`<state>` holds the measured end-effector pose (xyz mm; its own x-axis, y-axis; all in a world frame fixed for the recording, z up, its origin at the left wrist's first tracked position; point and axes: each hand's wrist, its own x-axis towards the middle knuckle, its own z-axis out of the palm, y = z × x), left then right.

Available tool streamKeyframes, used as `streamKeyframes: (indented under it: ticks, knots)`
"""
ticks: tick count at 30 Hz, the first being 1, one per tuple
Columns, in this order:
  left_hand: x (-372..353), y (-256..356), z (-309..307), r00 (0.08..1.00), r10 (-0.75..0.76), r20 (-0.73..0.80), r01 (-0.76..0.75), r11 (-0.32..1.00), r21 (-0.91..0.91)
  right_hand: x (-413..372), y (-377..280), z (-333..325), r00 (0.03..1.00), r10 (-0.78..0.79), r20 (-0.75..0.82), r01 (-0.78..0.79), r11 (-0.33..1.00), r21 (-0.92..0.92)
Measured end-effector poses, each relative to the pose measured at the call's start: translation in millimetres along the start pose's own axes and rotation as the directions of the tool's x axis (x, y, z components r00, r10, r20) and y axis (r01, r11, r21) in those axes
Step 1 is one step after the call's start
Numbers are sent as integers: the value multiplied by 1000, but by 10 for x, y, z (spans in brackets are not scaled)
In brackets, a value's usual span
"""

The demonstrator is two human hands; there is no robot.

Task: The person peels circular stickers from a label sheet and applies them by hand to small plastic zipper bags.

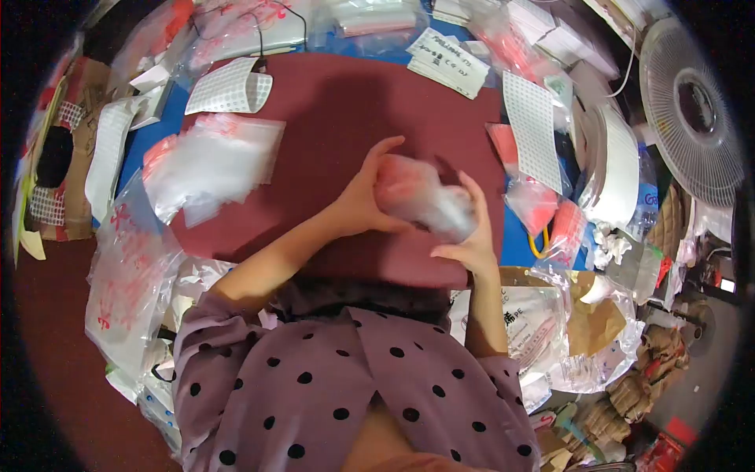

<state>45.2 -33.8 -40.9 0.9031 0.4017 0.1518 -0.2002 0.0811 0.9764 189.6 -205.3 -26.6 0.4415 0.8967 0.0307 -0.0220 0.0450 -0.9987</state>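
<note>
Between my two hands, above the dark red mat, is a bundle of small clear plastic bags (pixel 425 197) with red at its left end; motion blurs it. My left hand (pixel 366 197) grips its left end, with the thumb and fingers curved around it. At the right end, my right hand (pixel 477 240) is closed around the bundle, thumb below and fingers above. A loose pile of similar clear bags with red parts (pixel 216 165) lies on the left of the mat. Exactly what is inside the held bundle I cannot make out.
The dark red mat (pixel 330 102) lies on a blue surface. Sheets of round white stickers (pixel 224 88) and a handwritten card stack (pixel 448 63) lie at its far edge. On the right are another sticker sheet (pixel 531 130), red-and-clear bags (pixel 531 204) and a white fan (pixel 692 106).
</note>
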Motion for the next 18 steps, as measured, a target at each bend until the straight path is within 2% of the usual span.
streamKeyframes:
  ticks: [1, 2, 3, 4, 5, 6, 7, 9, 10, 11, 12, 13, 16, 18]
  knots:
    - [-12, -29, 15, 1000, 0, 10, 0, 1000, -1, -17, -34, 35, 999, 50, 17, -51, 998, 46]
    - [-19, -37, 24, 1000, 12, -26, -11, 999, 30, 9, -32, 62, 1000, -12, -12, 14, 984, 176]
    - [-27, -33, 36, 998, 26, -64, -22, 998, 62, 36, -18, 32, 1000, -15, -20, 19, 984, 178]
    - [-30, -23, 68, 998, 27, -59, -24, 998, 64, 66, 3, -16, 994, -102, 34, 104, 991, -80]
    - [-30, 11, 121, 995, 36, -90, -27, 995, 98, 72, -10, -27, 980, -168, 107, 194, 925, -327]
    - [-32, 30, 156, 992, 46, -120, -30, 991, 132, 46, -100, 57, 996, -68, 57, 84, 917, -391]
    - [-32, 29, 154, 992, 47, -118, -32, 991, 132, 33, -96, 45, 996, -69, 55, 85, 916, -392]
    - [-24, 26, 121, 974, -143, -175, 174, 969, 178, 26, -60, 2, 986, 132, -103, -154, 955, -255]
    - [-42, 32, 121, 975, -136, -176, 167, 969, 179, -7, -30, -3, 981, 125, -145, -142, 984, -109]
    - [-84, 40, 127, 980, -92, -179, 121, 979, 162, -8, -73, 34, 976, -76, -206, 28, 974, -226]
    - [-114, 46, 127, 982, -50, -183, 77, 987, 144, -8, -152, 80, 930, -276, -241, 183, 919, -348]
    - [-128, 49, 125, 982, -51, -182, 78, 986, 144, -35, -273, 100, 896, -388, -218, 192, 779, -597]
    - [-162, 50, 139, 975, -12, -220, 68, 966, 248, -57, -322, 173, 846, -503, -175, 151, 542, -827]
    - [-149, 32, 148, 982, -40, -185, 57, 995, 86, -29, -394, 203, 840, -523, -142, 164, 496, -853]
